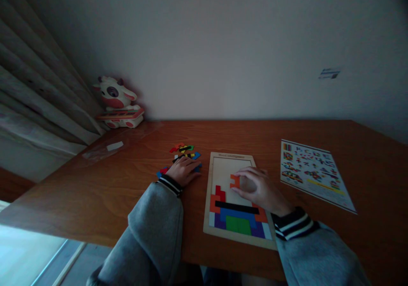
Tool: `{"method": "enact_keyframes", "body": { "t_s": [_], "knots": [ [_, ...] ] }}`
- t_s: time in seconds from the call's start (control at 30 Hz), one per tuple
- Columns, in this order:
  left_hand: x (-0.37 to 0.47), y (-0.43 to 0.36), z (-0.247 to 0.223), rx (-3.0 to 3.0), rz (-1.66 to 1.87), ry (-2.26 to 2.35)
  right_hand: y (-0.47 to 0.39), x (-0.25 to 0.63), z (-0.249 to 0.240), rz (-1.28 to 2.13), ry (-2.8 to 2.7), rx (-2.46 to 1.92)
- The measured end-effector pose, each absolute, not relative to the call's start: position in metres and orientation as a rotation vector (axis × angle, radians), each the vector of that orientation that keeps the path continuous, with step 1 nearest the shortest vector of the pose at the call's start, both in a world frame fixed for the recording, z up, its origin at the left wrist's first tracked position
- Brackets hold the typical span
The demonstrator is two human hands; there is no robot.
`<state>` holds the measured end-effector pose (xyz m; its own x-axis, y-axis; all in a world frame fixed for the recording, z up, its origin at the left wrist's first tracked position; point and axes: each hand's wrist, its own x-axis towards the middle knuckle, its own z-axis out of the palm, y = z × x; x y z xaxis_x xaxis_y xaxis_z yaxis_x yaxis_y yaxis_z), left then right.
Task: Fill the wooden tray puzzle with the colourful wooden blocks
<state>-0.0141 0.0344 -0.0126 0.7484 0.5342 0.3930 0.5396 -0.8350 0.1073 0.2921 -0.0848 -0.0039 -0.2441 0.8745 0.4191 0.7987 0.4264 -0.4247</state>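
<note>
Between the thumb and fingers of my right hand is an orange puzzle piece with a notch in its left side. It is over the bare upper part of a wooden puzzle board. Red, orange, black, blue, green, purple and white pieces fill the board's near end, with a black bar across them and a red stepped piece above its left end. My left hand lies with its fingers stretched out on a pile of loose coloured pieces left of the board, partly hiding them.
A printed sheet of coloured shapes lies right of the board. At the back left stands a cow toy with a keyboard, near a curtain. A clear plastic bag with a white label lies on the wooden table.
</note>
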Motion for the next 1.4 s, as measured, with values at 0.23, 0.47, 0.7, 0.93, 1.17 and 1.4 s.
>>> {"method": "enact_keyframes", "body": {
  "t_s": [0.23, 0.47, 0.7, 0.93, 1.17, 1.4],
  "knots": [
    [0.016, 0.004, 0.002, -3.228, -0.936, -0.571, -0.083, 0.294, -0.007, 0.086, -2.06, -1.428],
    [0.025, -0.002, -0.006, -3.301, -0.86, -0.533, -0.083, 0.293, -0.009, 0.115, -2.062, -1.419],
    [0.023, -0.005, 0.0, -3.308, -0.824, -0.53, -0.083, 0.293, -0.009, 0.16, -2.058, -1.426],
    [0.022, -0.006, 0.0, -3.258, -0.842, -0.486, -0.082, 0.294, -0.01, 0.15, -2.056, -1.429],
    [0.024, -0.01, 0.004, -3.267, -0.855, -0.48, -0.083, 0.293, -0.009, 0.208, -2.068, -1.438],
    [0.031, -0.023, 0.015, -3.322, -0.819, -0.333, -0.083, 0.292, -0.008, 0.206, -2.06, -1.454]
  ]
}}
